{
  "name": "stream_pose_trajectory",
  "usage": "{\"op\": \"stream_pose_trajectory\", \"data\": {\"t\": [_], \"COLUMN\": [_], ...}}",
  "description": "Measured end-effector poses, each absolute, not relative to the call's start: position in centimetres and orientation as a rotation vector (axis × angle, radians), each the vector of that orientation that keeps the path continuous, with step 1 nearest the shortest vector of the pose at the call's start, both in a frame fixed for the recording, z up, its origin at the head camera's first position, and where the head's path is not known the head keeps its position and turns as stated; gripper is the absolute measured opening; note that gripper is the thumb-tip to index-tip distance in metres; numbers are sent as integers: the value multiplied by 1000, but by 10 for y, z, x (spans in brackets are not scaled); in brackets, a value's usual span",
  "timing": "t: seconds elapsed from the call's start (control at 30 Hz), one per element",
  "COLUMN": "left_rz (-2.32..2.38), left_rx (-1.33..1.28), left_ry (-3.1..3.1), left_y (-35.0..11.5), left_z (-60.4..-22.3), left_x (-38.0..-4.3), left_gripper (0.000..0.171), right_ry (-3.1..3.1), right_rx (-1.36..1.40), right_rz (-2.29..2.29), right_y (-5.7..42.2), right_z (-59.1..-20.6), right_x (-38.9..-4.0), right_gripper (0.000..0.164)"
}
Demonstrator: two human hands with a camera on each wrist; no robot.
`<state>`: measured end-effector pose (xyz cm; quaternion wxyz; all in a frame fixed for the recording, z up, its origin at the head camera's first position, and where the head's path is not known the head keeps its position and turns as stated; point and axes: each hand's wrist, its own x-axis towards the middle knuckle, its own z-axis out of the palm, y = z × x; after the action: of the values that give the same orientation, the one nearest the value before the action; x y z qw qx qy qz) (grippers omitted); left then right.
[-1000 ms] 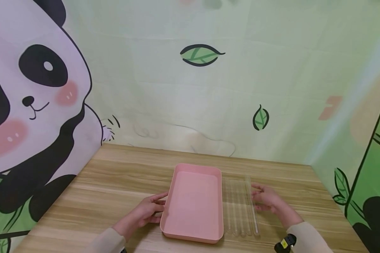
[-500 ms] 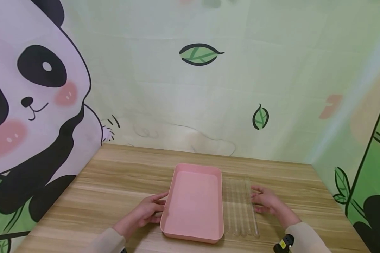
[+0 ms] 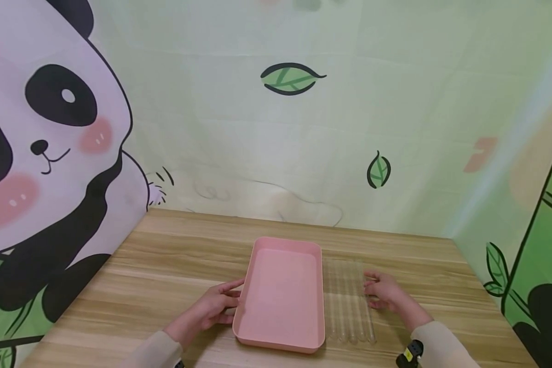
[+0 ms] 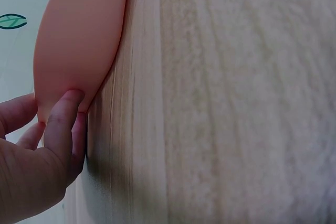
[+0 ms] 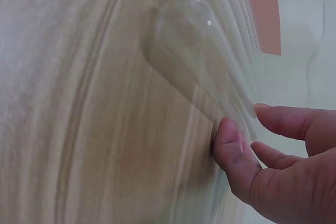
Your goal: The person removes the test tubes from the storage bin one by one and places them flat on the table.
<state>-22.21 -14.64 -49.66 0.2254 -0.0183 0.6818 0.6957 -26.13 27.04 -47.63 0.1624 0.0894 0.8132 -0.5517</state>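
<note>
A shallow pink rectangular tray lies on the wooden table. Several clear test tubes lie side by side along its right edge, rounded ends towards me. My left hand rests against the tray's left wall, fingertips touching it; in the left wrist view, the thumb of that hand presses the tray wall. My right hand is at the right side of the tubes. In the right wrist view, its loosely bent fingertips touch the outermost test tube, without wrapping round it.
The wooden table meets a printed cloth backdrop with a panda and leaves. A black wrist device sits by my right sleeve.
The rightmost test tube, whose far end stood a little farther back, has shifted down alongside the others. My right hand has moved slightly with it. The left hand and tray have stayed put.
</note>
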Motion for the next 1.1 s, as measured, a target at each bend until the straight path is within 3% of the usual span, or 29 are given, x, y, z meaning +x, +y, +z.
{"op": "stream_pose_trajectory", "data": {"t": [1.1], "left_rz": [1865], "left_rx": [8], "left_ry": [1915], "left_y": [-148], "left_z": [-495], "left_x": [-219], "left_gripper": [66], "right_ry": [2368], "right_rx": [225], "right_rz": [-1479], "right_y": [270], "right_z": [-467], "right_x": [-250], "right_gripper": [64]}}
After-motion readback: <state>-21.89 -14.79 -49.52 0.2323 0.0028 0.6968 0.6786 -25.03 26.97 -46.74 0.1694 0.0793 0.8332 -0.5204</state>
